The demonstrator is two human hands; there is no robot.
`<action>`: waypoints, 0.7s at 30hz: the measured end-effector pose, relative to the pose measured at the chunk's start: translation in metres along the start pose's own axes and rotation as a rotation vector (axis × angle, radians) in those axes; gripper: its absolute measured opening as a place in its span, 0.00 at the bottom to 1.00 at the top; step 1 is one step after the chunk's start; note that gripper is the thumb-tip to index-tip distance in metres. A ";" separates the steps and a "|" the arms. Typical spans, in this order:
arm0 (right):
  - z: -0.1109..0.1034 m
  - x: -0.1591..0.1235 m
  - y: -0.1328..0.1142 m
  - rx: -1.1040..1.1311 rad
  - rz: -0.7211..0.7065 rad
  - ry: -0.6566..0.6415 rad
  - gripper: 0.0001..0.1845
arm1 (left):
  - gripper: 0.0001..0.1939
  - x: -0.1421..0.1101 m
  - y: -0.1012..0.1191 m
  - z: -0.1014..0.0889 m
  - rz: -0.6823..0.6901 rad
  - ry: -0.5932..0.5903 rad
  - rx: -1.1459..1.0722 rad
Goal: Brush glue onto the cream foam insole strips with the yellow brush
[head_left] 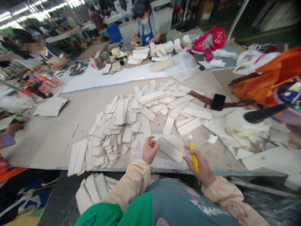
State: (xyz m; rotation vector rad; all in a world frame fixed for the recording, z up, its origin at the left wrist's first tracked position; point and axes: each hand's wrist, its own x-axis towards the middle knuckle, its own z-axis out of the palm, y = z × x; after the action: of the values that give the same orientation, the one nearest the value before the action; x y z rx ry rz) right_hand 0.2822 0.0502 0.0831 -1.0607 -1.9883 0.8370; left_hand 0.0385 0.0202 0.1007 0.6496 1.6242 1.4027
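Observation:
Between my hands is a pale, rounded flat strip [169,150], tilted above a white sheet [141,155] on the table. My left hand [150,150] grips the strip's left end between thumb and fingers. A brush with a yellow handle [194,158] is held in my right hand [201,164], its bristles pointing away from me. The right thumb or fingertip is close to the strip's right end; whether it touches, I cannot tell. Beyond my hands lies a large heap of similar pale strips [119,114].
A black phone [218,102] lies at the right, near a white tub [244,124] and an orange bag [265,81]. More strips [94,188] rest on a lower dark surface at my left. Co-workers sit across the table [145,28] and at the far left [44,53].

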 end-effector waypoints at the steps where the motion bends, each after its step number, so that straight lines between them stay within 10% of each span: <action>1: -0.002 0.012 -0.011 0.070 0.037 0.025 0.17 | 0.23 -0.003 0.018 0.005 0.040 -0.023 -0.060; 8: -0.002 0.086 -0.085 0.655 0.085 0.106 0.20 | 0.18 -0.016 0.100 0.038 0.154 -0.124 -0.298; 21: -0.011 0.118 -0.117 0.725 0.157 0.361 0.19 | 0.12 -0.010 0.131 0.064 0.201 -0.160 -0.277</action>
State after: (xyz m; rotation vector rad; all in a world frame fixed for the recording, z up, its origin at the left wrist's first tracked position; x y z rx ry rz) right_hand 0.1973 0.1020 0.2163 -0.8532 -1.1601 1.2233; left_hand 0.0795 0.0741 0.2300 0.7547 1.2383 1.6395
